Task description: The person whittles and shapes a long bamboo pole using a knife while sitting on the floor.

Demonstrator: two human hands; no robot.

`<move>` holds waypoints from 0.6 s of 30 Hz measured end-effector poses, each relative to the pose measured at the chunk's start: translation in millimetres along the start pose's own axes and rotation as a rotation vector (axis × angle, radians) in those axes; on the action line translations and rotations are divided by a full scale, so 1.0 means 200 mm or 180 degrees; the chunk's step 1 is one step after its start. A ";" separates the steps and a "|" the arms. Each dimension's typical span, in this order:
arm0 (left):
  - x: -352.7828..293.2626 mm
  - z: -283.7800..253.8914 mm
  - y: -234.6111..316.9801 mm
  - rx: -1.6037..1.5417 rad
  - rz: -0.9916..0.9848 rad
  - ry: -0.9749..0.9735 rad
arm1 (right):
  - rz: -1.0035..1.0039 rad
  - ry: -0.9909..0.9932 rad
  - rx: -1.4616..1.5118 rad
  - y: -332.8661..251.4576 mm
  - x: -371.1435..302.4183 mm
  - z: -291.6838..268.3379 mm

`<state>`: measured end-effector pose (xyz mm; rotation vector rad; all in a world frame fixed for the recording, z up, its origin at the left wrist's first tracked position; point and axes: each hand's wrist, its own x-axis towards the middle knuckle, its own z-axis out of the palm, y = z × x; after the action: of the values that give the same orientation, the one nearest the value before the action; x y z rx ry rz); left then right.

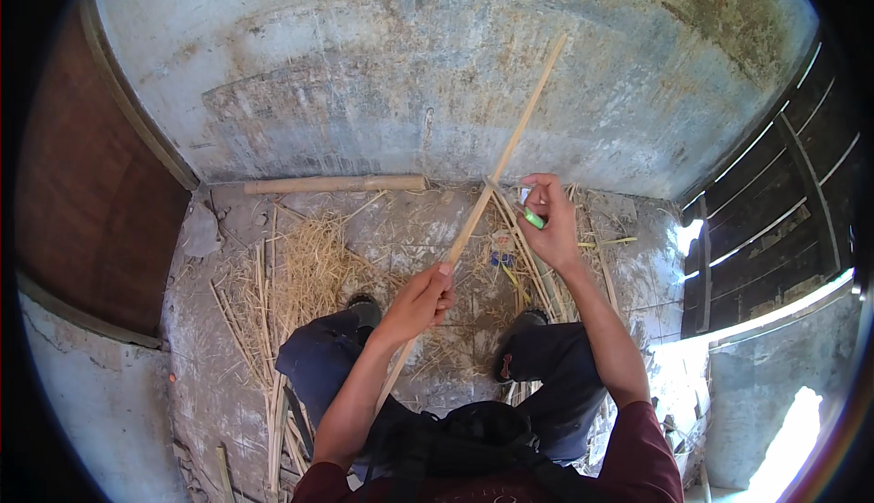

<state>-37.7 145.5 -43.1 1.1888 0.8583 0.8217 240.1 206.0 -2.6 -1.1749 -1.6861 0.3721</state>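
Gripping slender strip (472, 220), left hand (415, 305); green cylinder (533, 219), perhaps plastic, right hand (555, 234).

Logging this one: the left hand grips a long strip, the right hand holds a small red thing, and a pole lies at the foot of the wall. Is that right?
Not quite: the small thing in the right hand is green, not red, as the head view shows. The left hand does grip the long strip, and the pole does lie at the foot of the wall.
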 end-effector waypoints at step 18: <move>0.04 0.05 0.05 -0.0568 -0.0306 -0.0107 | -0.0110 -0.1230 -0.0964 -0.13 -0.10 0.16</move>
<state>-25.7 150.7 -33.3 0.9947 0.7915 0.7811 199.6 185.9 -9.3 -1.3533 -2.1530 0.3459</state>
